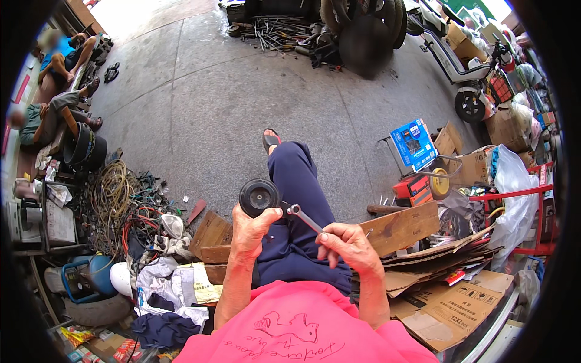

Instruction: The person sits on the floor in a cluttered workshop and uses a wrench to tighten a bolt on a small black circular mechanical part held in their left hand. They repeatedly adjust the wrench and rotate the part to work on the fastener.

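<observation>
My left hand (252,232) grips a round black disc-shaped part (259,195) by its lower edge, thumb laid across toward its right side. The part has a raised rim and a small metal centre; its exact kind I cannot make out. In my right hand (350,244) is a metal wrench (308,220), pinched between thumb and fingers near its lower end. The wrench's ring end meets a small fitting (287,209) at the part's right side, close to my left thumb. Both hands are above my dark blue trousers (294,175).
Tangled wires (118,193) and cloths lie at left, near a black bucket (85,148). Wooden boards (399,228) and flattened cardboard (457,308) are at right, below a blue box (413,145). An electric scooter (463,75) stands far right. Two people sit far left.
</observation>
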Motion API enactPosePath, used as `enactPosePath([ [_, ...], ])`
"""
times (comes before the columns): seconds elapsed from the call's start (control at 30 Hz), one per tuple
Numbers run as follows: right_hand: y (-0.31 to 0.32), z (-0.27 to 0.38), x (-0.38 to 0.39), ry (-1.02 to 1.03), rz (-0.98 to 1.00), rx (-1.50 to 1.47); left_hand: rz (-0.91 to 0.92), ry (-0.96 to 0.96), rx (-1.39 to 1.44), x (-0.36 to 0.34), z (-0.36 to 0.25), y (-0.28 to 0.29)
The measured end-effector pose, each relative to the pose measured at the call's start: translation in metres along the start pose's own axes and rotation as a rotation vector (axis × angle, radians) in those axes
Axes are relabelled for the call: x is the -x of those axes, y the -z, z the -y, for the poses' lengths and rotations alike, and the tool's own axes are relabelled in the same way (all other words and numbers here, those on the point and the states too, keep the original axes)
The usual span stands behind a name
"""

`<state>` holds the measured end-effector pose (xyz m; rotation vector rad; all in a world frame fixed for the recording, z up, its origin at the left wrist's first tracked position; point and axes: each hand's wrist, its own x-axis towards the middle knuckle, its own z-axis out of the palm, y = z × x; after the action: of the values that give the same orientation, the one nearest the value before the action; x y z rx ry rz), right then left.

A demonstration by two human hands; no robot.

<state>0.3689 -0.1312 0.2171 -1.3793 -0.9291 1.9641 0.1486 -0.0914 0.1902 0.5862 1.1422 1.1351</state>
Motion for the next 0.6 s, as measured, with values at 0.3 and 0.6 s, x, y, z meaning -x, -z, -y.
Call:
enactPosePath([
  [0.3, -0.036, -0.014, -0.005, -0.151, 0.036, 0.010, -0.086, -0.108, 0.041, 0.002, 0.007, -0.003],
  [0.6, -0.058, -0.020, -0.010, -0.171, 0.197, -0.341, -0.089, -0.100, 0.047, 0.005, 0.008, -0.005],
])
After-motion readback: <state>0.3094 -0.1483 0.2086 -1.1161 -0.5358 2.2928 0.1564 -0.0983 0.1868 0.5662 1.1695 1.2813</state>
